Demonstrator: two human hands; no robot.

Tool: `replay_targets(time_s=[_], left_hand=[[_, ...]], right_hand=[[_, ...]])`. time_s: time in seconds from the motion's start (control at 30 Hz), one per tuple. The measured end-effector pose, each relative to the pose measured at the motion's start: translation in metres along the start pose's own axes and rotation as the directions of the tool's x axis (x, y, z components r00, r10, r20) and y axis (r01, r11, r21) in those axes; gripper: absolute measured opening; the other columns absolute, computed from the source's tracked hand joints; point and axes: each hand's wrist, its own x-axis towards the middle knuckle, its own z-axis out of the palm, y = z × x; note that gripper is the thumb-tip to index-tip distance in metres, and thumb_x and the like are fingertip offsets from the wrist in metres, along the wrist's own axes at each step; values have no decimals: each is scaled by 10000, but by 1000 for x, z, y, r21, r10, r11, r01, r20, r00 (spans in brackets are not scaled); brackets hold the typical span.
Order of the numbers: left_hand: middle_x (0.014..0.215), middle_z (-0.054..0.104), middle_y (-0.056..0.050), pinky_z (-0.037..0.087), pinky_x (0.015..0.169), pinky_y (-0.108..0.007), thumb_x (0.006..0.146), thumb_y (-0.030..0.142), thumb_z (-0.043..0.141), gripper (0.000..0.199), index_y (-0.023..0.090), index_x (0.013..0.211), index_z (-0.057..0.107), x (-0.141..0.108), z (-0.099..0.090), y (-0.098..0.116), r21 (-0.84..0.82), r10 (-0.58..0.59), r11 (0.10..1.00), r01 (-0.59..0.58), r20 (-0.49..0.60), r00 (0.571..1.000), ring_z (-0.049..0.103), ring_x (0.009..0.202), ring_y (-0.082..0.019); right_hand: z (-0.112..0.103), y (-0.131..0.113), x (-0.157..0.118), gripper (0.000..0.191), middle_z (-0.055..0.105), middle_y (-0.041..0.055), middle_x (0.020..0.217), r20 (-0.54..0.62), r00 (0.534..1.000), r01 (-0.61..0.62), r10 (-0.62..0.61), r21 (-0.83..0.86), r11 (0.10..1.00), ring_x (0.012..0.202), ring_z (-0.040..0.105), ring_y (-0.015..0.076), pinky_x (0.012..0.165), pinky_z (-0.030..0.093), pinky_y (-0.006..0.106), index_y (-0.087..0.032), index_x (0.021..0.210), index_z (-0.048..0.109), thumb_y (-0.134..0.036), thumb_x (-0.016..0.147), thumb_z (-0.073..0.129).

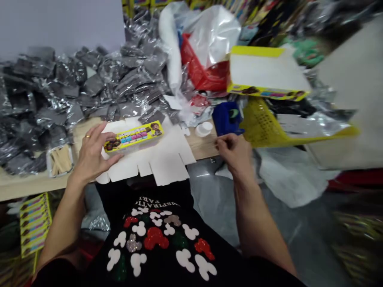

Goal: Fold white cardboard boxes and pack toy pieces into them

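A narrow yellow printed carton [134, 137] with cartoon figures lies on flat white cardboard with cut flaps [167, 163]. My left hand [95, 149] grips the carton's left end, the thumb on the near side and the fingers on the far side. My right hand [235, 153] is at the front of a blue tape dispenser [226, 118], thumb and fingers pinched together. Whatever lies between those fingertips, if anything, is too small to make out. White round discs [204, 128] rest just left of the dispenser.
Many grey pieces in clear plastic bags [98, 83] heap at the back left. A small tray of wooden sticks [60, 160] stands near the table's front edge. Behind the dispenser are a red basket [203, 77], an open yellow-edged box [266, 71] and a yellow basket [263, 123].
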Motion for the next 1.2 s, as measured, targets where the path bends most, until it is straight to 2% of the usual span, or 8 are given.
replay_targets(time_s=[0.1,0.23,0.33,0.4,0.57,0.73,1.0,1.2], left_hand=[[1560,627,-151,456,1226,-570,999,488,708,393,243,1305,695,-23,5,-18,-79,16,997,-19,-45,999,583,1461,-334],[1384,742,-129,550,1090,-527,1065,428,632,264,237,1212,740,-33,28,-30,-148,40,987,-61,-140,989,704,1300,-280],[1402,734,-140,556,1071,-531,1070,434,630,268,238,1206,752,-33,35,-31,-125,57,989,-79,-175,983,708,1290,-281],[1412,726,-144,563,1064,-525,1074,408,623,249,239,1207,748,-34,35,-30,-104,77,990,-98,-186,980,705,1289,-281],[1410,692,-152,554,1071,-485,1083,290,585,255,234,1303,701,-36,35,-26,-30,154,986,-162,-174,973,658,1312,-285],[1456,587,-143,510,1093,-519,1097,272,494,366,304,1398,700,-34,29,-20,46,128,991,-126,-32,991,568,1305,-314],[1211,680,-82,474,1028,-432,1012,395,673,231,222,1135,763,2,15,-14,-244,-13,970,19,28,1000,631,1123,-253],[1021,717,-43,443,795,-308,965,327,750,158,199,1032,686,27,9,6,-135,-85,982,133,312,946,650,912,-202]], right_hand=[[35,-50,-42,127,673,13,706,195,969,98,-149,250,963,648,631,165,659,526,290,-204,915,720,-246,872,609],[94,-137,-95,311,694,-26,684,376,826,92,-420,645,758,619,635,134,666,563,288,-196,1138,792,-313,890,646],[128,-179,-112,669,714,-59,688,450,755,-26,-477,747,664,579,623,135,658,608,310,-232,1554,611,-286,888,642],[144,-192,-113,822,735,-55,720,470,758,-105,-452,773,626,588,648,147,658,634,327,-235,1696,431,-302,906,647],[169,-194,-113,917,731,-51,733,431,828,-153,-360,790,594,610,691,162,633,646,327,-232,1752,284,-363,937,682],[180,-185,-121,901,726,-50,736,413,847,-147,-336,788,598,590,684,168,614,656,344,-254,1750,248,-377,968,678],[202,-169,-121,911,781,25,942,269,846,5,-461,860,510,744,733,211,803,711,472,-298,1771,128,-518,1040,625],[186,-155,-135,953,808,34,981,279,854,42,-438,803,594,768,771,224,795,692,439,-256,1756,116,-464,1002,662]])
